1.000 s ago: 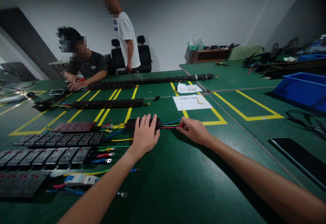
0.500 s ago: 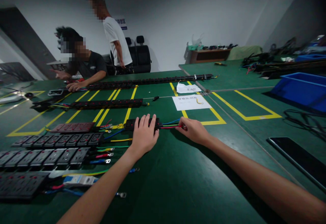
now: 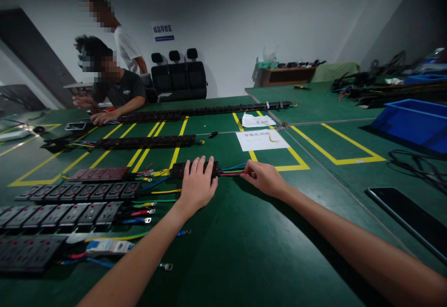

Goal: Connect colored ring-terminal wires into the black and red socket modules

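Observation:
My left hand point(image 3: 198, 186) lies across the top of a black socket module point(image 3: 179, 170), its fingers stretched out and slightly apart. From the module's right end run blue, green-yellow and red wires point(image 3: 231, 172). My right hand point(image 3: 263, 176) is closed in a pinch around their far ends; the fingertips partly hide what they hold, with red showing between them. Yellow and blue leads come out of the module's left end. A reddish-brown socket strip point(image 3: 99, 174) lies left of it, with ring-terminal leads close by.
Several black socket strips point(image 3: 87, 191) with loose leads lie at the left. Across the green table are a longer strip point(image 3: 146, 142), a paper sheet point(image 3: 261, 141), a phone point(image 3: 408, 218) and a blue bin point(image 3: 412, 123). One co-worker point(image 3: 122, 88) sits opposite; another person point(image 3: 127, 49) stands behind.
The standing person has moved left, uncovering the black seats and the wall sign. The seated co-worker's raised hand has shifted. Both my hands stay in place.

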### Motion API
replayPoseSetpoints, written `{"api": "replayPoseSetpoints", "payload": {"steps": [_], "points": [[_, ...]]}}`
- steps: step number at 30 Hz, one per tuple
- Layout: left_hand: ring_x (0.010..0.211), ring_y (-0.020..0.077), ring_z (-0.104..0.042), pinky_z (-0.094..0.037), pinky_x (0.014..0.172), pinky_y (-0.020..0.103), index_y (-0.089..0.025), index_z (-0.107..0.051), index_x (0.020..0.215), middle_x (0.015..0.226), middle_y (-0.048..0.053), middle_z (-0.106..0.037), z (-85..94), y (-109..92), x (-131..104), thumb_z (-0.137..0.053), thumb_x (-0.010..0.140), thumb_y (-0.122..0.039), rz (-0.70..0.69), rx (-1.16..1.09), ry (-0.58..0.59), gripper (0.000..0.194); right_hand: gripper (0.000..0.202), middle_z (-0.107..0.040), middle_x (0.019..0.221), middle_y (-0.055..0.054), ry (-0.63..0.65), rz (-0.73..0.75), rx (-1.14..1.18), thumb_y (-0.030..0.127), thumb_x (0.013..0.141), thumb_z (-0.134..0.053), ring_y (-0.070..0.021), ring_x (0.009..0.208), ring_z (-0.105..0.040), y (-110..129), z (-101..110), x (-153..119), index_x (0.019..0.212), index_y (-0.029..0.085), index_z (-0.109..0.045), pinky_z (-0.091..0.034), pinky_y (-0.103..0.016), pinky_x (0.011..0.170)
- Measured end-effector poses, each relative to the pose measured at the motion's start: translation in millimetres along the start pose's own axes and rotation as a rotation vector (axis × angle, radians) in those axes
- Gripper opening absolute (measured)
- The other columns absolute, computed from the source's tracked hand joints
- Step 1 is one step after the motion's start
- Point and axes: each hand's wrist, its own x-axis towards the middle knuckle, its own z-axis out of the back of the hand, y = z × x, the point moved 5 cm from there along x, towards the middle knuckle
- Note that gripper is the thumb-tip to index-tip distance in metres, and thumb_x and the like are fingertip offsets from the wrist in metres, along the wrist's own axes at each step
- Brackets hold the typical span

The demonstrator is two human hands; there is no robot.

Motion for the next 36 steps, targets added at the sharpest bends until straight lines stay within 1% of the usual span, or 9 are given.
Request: {"api": "replayPoseSetpoints", "payload": {"steps": [13,21,36], "points": [[0.144,0.0334,-0.043,-0.029,0.122,0.057,-0.017,-0.041,0.157,0.155,0.016,-0.049,0.0,-0.8,0.2,-0.04,0.101,-0.044,0.002,0.007,0.0,0.062,0.012,-0.062,0.069,0.0,-0.009,0.005,-0.019,0.034,0.091,-0.061,-0.016,0.058,-0.055,-0.9,-0.9,0.3,0.087,0.024,-0.056,-0.029,-0.027,0.055],[0.144,0.0332,-0.043,-0.029,0.122,0.057,-0.019,-0.04,0.157,0.155,0.015,-0.049,-1.3,0.0,0.1,-0.039,0.102,-0.044,-0.002,0.006,-0.008,0.061,0.013,-0.063,0.07,0.0,0.013,-0.012,-0.012,0.035,0.092,-0.061,-0.0169,0.059,-0.056,-3.1,-2.3,0.3,0.087,0.024,-0.056,-0.03,-0.027,0.056],[0.143,0.0339,-0.044,-0.031,0.121,0.058,-0.017,-0.04,0.158,0.155,0.017,-0.049,-1.1,0.0,0.6,-0.04,0.102,-0.044,-0.007,0.0,-0.006,0.062,0.013,-0.064,0.072,0.0,0.006,0.003,-0.015,0.034,0.093,-0.062,-0.0159,0.06,-0.056,-3.8,-2.9,-0.8,0.089,0.023,-0.056,-0.03,-0.026,0.057]]}}
